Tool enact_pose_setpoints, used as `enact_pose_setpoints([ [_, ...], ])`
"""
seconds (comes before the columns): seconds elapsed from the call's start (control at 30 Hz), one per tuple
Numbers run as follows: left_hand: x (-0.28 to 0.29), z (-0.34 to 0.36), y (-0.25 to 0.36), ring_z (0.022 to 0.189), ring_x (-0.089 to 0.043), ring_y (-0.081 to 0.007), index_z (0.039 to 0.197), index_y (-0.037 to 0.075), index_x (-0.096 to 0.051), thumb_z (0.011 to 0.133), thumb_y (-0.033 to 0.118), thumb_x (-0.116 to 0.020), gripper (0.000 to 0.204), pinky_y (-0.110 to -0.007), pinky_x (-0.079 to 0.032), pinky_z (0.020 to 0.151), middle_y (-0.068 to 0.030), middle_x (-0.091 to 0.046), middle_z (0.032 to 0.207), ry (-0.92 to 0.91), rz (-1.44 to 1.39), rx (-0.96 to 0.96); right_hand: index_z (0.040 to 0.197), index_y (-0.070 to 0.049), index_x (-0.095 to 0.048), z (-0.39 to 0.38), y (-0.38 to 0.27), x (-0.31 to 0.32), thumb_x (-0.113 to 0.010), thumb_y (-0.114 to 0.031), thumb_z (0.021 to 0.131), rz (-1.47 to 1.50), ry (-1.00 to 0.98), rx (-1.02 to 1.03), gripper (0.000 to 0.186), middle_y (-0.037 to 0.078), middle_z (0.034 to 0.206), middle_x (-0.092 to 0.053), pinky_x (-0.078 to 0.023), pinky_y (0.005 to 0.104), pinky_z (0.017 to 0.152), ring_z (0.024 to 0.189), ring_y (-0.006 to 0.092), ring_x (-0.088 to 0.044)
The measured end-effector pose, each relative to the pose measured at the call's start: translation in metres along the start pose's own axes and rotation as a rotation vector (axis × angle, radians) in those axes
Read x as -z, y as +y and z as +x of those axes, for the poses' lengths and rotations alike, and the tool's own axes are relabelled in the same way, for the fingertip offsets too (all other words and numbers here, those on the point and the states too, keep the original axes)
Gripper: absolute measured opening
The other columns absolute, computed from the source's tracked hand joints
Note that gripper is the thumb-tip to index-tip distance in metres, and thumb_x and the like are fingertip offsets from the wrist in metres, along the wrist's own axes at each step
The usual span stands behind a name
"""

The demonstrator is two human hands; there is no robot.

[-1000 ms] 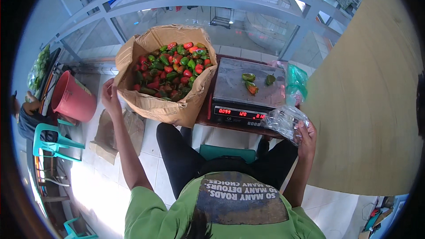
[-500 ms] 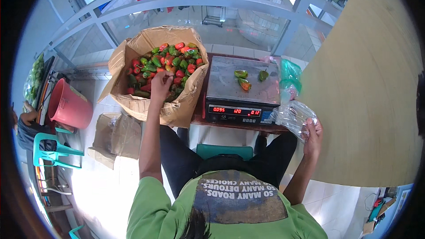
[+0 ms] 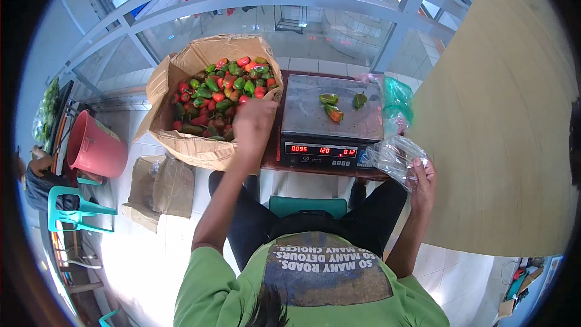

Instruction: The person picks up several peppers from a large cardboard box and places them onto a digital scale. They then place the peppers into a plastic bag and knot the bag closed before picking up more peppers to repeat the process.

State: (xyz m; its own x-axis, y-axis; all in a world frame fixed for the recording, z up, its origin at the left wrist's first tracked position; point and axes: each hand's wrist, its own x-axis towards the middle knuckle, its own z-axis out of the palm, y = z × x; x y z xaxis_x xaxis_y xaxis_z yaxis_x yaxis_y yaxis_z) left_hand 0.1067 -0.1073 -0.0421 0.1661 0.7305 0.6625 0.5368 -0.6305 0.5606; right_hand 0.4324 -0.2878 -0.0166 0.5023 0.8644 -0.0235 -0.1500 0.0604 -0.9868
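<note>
Peppers [image 3: 333, 113] on the scale [image 3: 302, 118], right of the blurred left hand [image 3: 254, 122] (the nearer one); cannot tell whether holding anything. Clear plastic [image 3: 393, 158] pinched in right hand [image 3: 422, 177], by scale's near right corner.

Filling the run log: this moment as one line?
left hand: over right side of brown bag, grip unclear | right hand: holding clear plastic | scale: bears three peppers | brown bag: more peppers inside

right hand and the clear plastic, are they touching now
Touching. The head view shows the right hand gripping the clear plastic at its near right end, with no gap between them.
</note>
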Motion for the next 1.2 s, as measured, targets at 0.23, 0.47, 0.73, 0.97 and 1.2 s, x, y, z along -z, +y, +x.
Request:
enact_pose_setpoints([
  [0.23, -0.124, -0.020, 0.024, 0.105, -0.046, -0.0264, 0.112, 0.005, -0.052, 0.078, 0.011, -0.052, 0.035, -0.039, -0.037, 0.090, -0.0096, -0.049, 0.118, -0.429, 0.101, -0.213, 0.090, -0.006, -0.056, -0.004, -0.004, -0.003, -0.059, -0.025, 0.084, 0.024, 0.008, -0.014, 0.020, -0.005, 0.064, -0.050, -0.027, 0.0164, 0.039, 0.044, -0.0001, -0.034],
  [0.47, -0.173, -0.021, 0.005, 0.105, -0.045, -0.0256, 0.118, 0.004, -0.047, 0.075, 0.011, -0.053, 0.044, -0.036, -0.039, 0.090, -0.0102, -0.048, 0.119, -0.541, 0.277, -0.246, 0.090, -0.006, -0.056, -0.005, 0.005, 0.010, -0.059, -0.024, 0.084, 0.011, -0.037, -0.009, 0.019, -0.005, 0.064, -0.050, -0.027, 0.0164, 0.040, 0.045, -0.0001, -0.035],
  [0.73, -0.140, 0.005, 0.028, 0.105, -0.047, -0.0282, 0.114, 0.004, -0.049, 0.070, 0.006, -0.060, 0.045, -0.037, -0.038, 0.092, -0.0126, -0.049, 0.117, -0.416, -0.002, -0.232, 0.089, -0.007, -0.056, 0.000, 0.004, -0.005, -0.058, -0.025, 0.084, -0.012, 0.011, -0.001, 0.019, -0.006, 0.062, -0.048, -0.026, 0.0164, 0.040, 0.044, -0.0004, -0.034],
  [0.97, -0.055, 0.085, -0.047, 0.096, -0.051, -0.0341, 0.104, 0.003, -0.053, 0.071, 0.007, -0.060, 0.034, -0.041, -0.040, 0.084, -0.0155, -0.054, 0.103, -0.031, -0.011, -0.027, 0.087, -0.006, -0.056, 0.002, 0.003, -0.005, -0.058, -0.025, 0.084, -0.032, 0.015, -0.006, 0.019, -0.006, 0.062, -0.048, -0.026, 0.0158, 0.040, 0.044, -0.0007, -0.034],
  [1.2, -0.001, 0.069, -0.197, 0.112, -0.042, -0.0307, 0.119, 0.012, -0.046, 0.068, 0.029, -0.066, 0.058, -0.047, -0.030, 0.095, -0.0086, -0.043, 0.125, -0.112, 0.774, 0.273, 0.082, -0.008, -0.054, 0.005, 0.002, -0.014, -0.057, -0.025, 0.085, -0.047, -0.023, -0.052, 0.018, -0.006, 0.060, -0.046, -0.026, 0.0166, 0.040, 0.044, -0.0004, -0.033],
])
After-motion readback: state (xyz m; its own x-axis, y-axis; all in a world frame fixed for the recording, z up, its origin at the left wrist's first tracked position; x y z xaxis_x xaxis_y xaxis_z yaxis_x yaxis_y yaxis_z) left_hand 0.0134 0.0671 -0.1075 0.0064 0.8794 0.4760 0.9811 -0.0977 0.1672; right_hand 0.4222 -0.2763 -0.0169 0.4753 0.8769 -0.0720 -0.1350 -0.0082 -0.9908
